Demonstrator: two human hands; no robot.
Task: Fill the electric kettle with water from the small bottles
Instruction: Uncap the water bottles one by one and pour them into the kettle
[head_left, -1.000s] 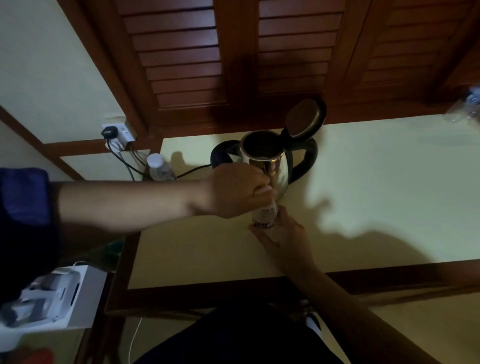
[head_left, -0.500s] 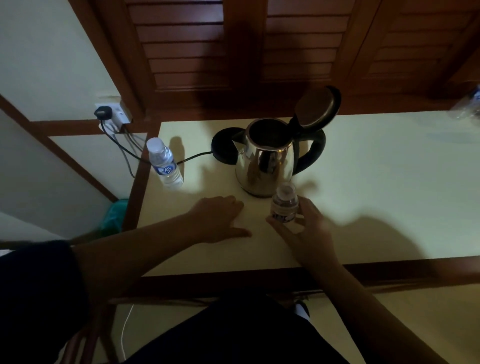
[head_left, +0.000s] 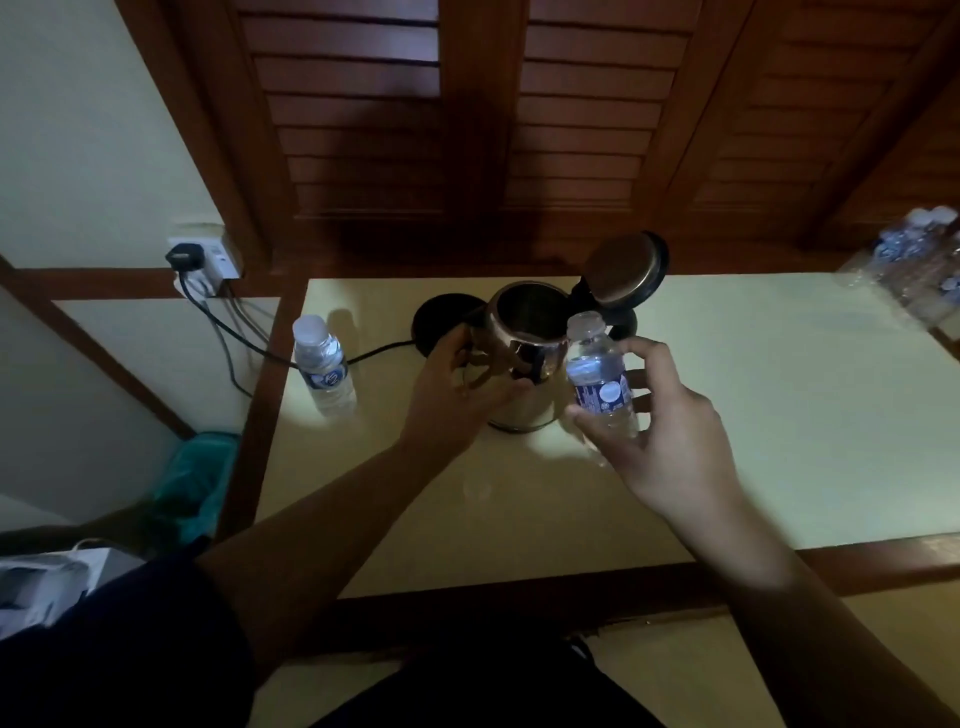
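Note:
A shiny steel electric kettle (head_left: 535, 364) stands on the pale table (head_left: 779, 415), its lid (head_left: 626, 270) flipped up and its mouth open. My left hand (head_left: 457, 395) rests against the kettle's left side, fingers spread on the metal. My right hand (head_left: 670, 431) holds a small clear water bottle (head_left: 597, 379) with a blue label, lifted off the table just right of the kettle; its top looks capped. A second small capped bottle (head_left: 322, 364) stands upright at the table's left edge.
The kettle's black base (head_left: 441, 322) lies behind it, its cord running to a wall socket (head_left: 202, 260) at left. A plastic-wrapped pack of bottles (head_left: 914, 265) sits at the far right. A green bin (head_left: 197, 478) and a white box (head_left: 47, 587) are on the floor at left.
My right hand has lifted the small bottle from the table up beside the kettle. My left hand has moved from the tabletop onto the kettle's side.

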